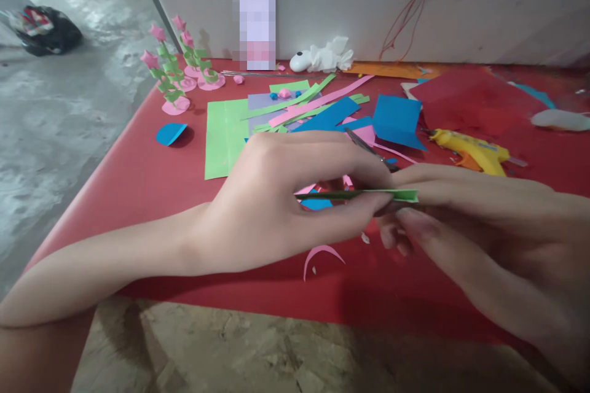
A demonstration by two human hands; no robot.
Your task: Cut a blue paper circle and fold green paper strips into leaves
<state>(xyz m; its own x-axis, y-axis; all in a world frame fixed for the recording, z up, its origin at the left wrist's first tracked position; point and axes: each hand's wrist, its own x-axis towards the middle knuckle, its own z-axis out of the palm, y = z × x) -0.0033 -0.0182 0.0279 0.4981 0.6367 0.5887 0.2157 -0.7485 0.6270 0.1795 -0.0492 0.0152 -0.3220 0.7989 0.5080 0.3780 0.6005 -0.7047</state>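
Observation:
Above the front of the red table, a green folded paper strip (405, 196) is pinched in both hands. My left hand (270, 193), coming from the left, has its thumb and fingers closed along the strip. At its right end, my right hand (488, 239) has fingers and thumb pressed together close to the left fingertips. Behind the hands, scissors (366, 146) are partly hidden. Below them lies a curved pink paper scrap (320, 250). A light green sheet (221, 135) and several blue and pink paper pieces are just beyond.
On the red table (152, 196), pink paper flowers (168, 73) stand at back left, near a blue paper disc (170, 134). A yellow glue gun (474, 148) lies right, by red sheets (479, 98). Along the grey wall sits a white tissue-like bundle (329, 56); red wires (410, 6) hang above.

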